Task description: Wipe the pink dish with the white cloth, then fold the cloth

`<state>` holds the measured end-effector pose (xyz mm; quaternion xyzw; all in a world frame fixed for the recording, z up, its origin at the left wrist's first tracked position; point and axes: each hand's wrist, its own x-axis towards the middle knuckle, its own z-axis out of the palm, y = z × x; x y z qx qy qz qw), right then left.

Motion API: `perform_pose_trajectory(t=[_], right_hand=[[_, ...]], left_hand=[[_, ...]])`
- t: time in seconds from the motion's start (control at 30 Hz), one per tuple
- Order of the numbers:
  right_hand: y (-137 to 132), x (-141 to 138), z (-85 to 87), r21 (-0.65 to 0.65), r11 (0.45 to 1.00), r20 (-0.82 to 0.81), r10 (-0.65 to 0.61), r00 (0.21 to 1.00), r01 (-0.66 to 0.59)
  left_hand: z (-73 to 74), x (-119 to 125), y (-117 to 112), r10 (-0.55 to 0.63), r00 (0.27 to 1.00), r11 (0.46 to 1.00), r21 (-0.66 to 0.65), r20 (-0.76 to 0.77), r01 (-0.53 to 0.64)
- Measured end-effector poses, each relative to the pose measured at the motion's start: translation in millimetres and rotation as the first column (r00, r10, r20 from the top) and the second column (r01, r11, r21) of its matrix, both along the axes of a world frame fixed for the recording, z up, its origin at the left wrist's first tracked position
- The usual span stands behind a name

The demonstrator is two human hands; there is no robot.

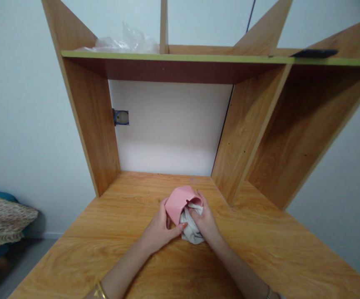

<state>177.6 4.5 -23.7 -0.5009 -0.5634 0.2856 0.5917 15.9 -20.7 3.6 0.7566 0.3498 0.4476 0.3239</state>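
A pink faceted container (180, 200), tilted with its opening toward me and to the right, is held just over the wooden desk. My left hand (163, 227) grips it from the left, the thumb near the rim. A light grey cloth (192, 231) is bunched partly inside the opening and hangs out below it. My right hand (205, 222) is closed on the cloth at the mouth of the container. Some of its fingers are hidden behind the cloth and the rim.
The desk (130, 257) carries a wooden shelf unit (173, 68) with upright panels. Clear plastic wrap (125, 43) and a flat black object (315, 53) lie on the shelf. An uncovered wall socket box (121, 117) shows at the back left. A fringed woven cover (5, 218) is at far left.
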Motion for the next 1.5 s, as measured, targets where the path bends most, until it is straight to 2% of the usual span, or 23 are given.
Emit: perform_pose_trajectory(t=[0.17, 0.33, 0.57, 0.7, 0.8, 0.9, 1.07, 1.2, 1.33, 1.4, 1.5], right_hand=[[4.5, 3.0, -1.3, -0.088, 0.995, 0.106, -0.033, 0.994, 0.042], [1.1, 7.2, 6.6, -0.099, 0.986, 0.263, -0.104, 0.959, 0.134], [-11.1, 10.3, 27.8, -0.065, 0.965, 0.551, -0.177, 0.816, 0.253], [-17.5, 9.3, 37.5, -0.058, 0.962, 0.584, -0.183, 0.791, 0.266], [-18.3, 7.9, 35.8, -0.064, 0.971, 0.574, -0.153, 0.804, 0.230], [-15.0, 7.1, 26.5, -0.081, 0.984, 0.521, -0.096, 0.848, 0.161], [-10.4, 6.3, 15.8, -0.075, 0.997, 0.273, 0.040, 0.961, -0.020], [-9.6, 6.5, 16.4, -0.064, 0.998, 0.129, 0.007, 0.992, 0.001], [-5.7, 7.5, 13.9, -0.030, 0.998, 0.025, -0.061, 0.998, 0.062], [-3.8, 6.8, 11.8, -0.020, 0.999, -0.031, -0.032, 0.999, 0.032], [-2.7, 4.5, 10.6, -0.049, 0.999, -0.041, 0.014, 0.999, -0.016]], left_hand=[[2.7, 1.8, -1.7, 0.074, 0.997, 0.996, -0.054, -0.031, -0.076], [4.7, 1.3, -3.3, 0.145, 0.986, 0.988, -0.038, -0.087, -0.148], [7.5, 1.7, -5.7, 0.191, 0.973, 0.981, -0.017, -0.129, -0.194], [10.0, 1.1, -5.3, 0.218, 0.962, 0.975, 0.000, -0.163, -0.221], [12.2, -0.7, -5.3, 0.231, 0.956, 0.973, 0.025, -0.183, -0.230], [13.4, -3.0, -5.4, 0.238, 0.950, 0.971, 0.055, -0.200, -0.232], [10.6, -4.9, -2.5, 0.221, 0.956, 0.975, 0.033, -0.195, -0.219], [5.2, -3.7, 1.0, 0.170, 0.981, 0.984, -0.028, -0.093, -0.173], [-0.1, 1.5, 0.7, 0.057, 0.998, 0.998, -0.026, 0.018, -0.056], [-1.5, 4.1, -0.8, 0.020, 0.999, 0.999, -0.033, 0.030, -0.019], [-0.9, 5.7, -2.4, 0.046, 0.999, 0.995, -0.087, 0.015, -0.045]])
